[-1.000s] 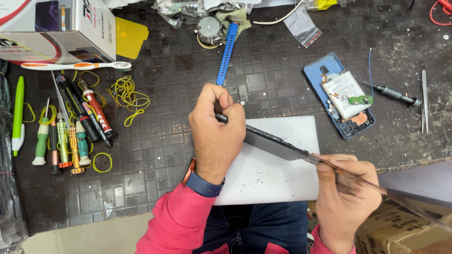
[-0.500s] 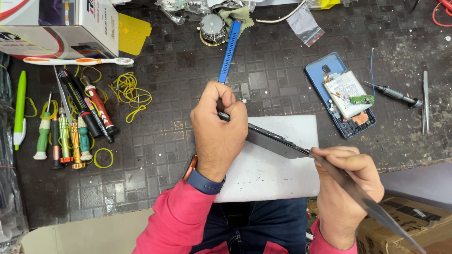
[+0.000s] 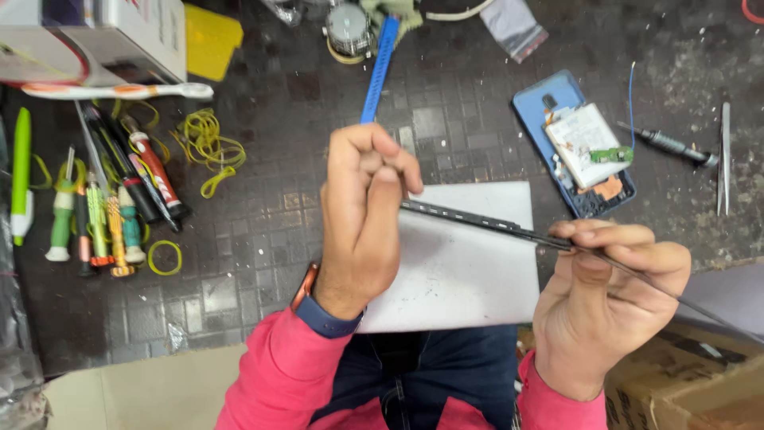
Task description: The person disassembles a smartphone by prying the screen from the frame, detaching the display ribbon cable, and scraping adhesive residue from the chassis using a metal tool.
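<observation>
My left hand (image 3: 362, 215) is closed around one end of a thin dark phone frame (image 3: 477, 221), held edge-on above a white sheet (image 3: 461, 279). My right hand (image 3: 609, 299) pinches a long thin metal blade (image 3: 637, 275) whose tip meets the frame's right end. The blade runs off toward the lower right. An opened blue phone (image 3: 577, 143) with its board and a white part exposed lies on the mat to the upper right.
Several small screwdrivers (image 3: 103, 215) and yellow rubber bands (image 3: 208, 143) lie at the left. A blue strap (image 3: 379, 68) and a round part (image 3: 348, 28) sit at the top. Tweezers (image 3: 723, 159) and a dark screwdriver (image 3: 668, 146) rest at the right. A cardboard box (image 3: 684, 382) is at the lower right.
The view has drawn closer. My left hand rolled so its fingers curl over the frame end, and my right hand slid the blade closer along the frame.
</observation>
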